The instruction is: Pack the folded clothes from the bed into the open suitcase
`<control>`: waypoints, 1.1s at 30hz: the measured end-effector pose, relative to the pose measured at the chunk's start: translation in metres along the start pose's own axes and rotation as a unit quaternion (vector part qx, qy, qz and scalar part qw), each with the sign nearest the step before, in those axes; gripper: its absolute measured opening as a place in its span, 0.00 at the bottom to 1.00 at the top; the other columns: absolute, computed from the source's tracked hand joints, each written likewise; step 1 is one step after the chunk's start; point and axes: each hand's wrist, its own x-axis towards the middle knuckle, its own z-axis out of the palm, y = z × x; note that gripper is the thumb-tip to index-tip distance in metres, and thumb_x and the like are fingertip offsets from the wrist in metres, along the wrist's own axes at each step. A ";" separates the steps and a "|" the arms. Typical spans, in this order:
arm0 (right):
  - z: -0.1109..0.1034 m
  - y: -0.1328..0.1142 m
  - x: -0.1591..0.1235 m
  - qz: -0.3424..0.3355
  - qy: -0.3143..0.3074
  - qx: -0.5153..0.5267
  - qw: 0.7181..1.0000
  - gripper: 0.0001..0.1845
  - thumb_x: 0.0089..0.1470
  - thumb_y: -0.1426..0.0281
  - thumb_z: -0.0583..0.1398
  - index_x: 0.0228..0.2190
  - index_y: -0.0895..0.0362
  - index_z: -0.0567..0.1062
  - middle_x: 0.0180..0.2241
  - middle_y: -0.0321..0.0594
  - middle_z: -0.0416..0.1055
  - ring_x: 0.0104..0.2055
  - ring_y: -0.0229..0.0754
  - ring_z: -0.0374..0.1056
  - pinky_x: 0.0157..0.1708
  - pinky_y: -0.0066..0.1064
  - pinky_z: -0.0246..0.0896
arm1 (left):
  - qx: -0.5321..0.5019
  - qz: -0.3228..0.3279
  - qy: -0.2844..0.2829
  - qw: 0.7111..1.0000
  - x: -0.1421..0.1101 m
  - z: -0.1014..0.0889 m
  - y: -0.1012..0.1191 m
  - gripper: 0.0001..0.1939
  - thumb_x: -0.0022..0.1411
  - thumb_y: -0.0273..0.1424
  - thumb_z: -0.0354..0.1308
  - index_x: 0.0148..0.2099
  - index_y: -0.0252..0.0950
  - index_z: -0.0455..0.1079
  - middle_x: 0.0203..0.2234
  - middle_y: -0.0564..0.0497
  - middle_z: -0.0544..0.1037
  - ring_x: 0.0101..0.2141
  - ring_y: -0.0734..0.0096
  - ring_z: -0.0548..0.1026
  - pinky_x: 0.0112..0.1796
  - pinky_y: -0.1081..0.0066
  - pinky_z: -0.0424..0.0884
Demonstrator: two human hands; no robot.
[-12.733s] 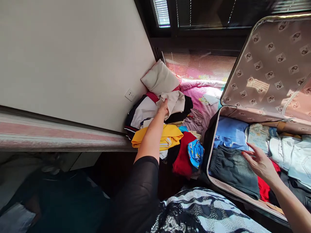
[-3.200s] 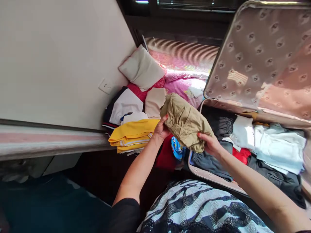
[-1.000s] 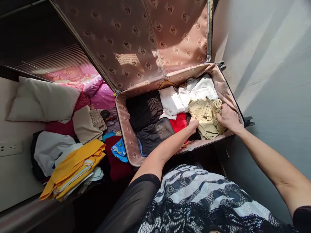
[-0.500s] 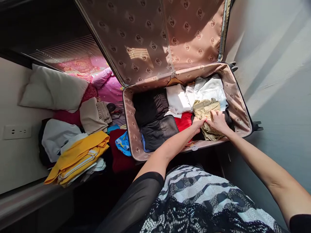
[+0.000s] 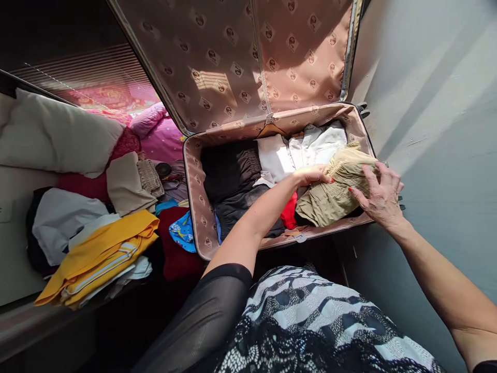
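Note:
An open suitcase [image 5: 189,176] with pink patterned lining holds folded clothes. At its right end lies a crumpled khaki garment [image 5: 330,202], partly opened out. My left hand [image 5: 313,175] is closed on the garment's upper left edge. My right hand [image 5: 382,199] is spread over the garment's right side, fingertips against the cloth. Around it in the case are white clothes [image 5: 320,145], a white folded piece [image 5: 275,155], a red piece [image 5: 288,212] partly hidden by my left forearm, and black clothes [image 5: 229,171].
The suitcase lid [image 5: 217,62] stands raised at the back. A grey wall [image 5: 438,129] runs close along the right. To the left are a yellow garment pile [image 5: 104,254], a beige folded cloth [image 5: 126,184], a blue printed cloth [image 5: 182,233] and a pale pillow [image 5: 66,137].
The khaki garment has been spread wider and shifted right. My right hand has moved right and its fingers have opened out. My left hand has moved up slightly along the garment.

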 end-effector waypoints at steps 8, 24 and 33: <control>0.063 0.016 0.003 -0.043 -0.218 -0.031 0.974 0.32 0.68 0.59 0.60 0.70 0.51 0.70 0.70 0.64 0.63 0.71 0.72 0.58 0.60 0.68 0.66 | 0.066 -0.015 0.178 0.982 0.039 0.016 -0.041 0.16 0.54 0.16 0.73 0.36 0.38 0.72 0.37 0.39 0.84 0.67 0.43 0.74 0.72 0.49 0.60; 0.131 0.069 0.015 -0.101 -0.336 0.002 0.937 0.34 0.59 0.52 0.60 0.64 0.45 0.79 0.78 0.54 0.56 0.79 0.77 0.50 0.67 0.77 0.54 | 0.249 0.242 0.105 0.932 -0.040 -0.009 -0.127 0.24 0.43 0.33 0.83 0.44 0.47 0.83 0.64 0.43 0.80 0.79 0.42 0.55 0.77 0.43 0.42; 0.170 0.096 0.012 -0.092 -0.295 0.009 0.951 0.50 0.45 0.37 0.52 0.69 0.27 0.70 0.77 0.52 0.58 0.81 0.78 0.43 0.70 0.77 0.46 | 0.164 0.270 0.176 0.932 -0.053 0.006 -0.117 0.36 0.61 0.42 0.72 0.70 0.60 0.74 0.71 0.48 0.72 0.74 0.36 0.65 0.76 0.44 0.49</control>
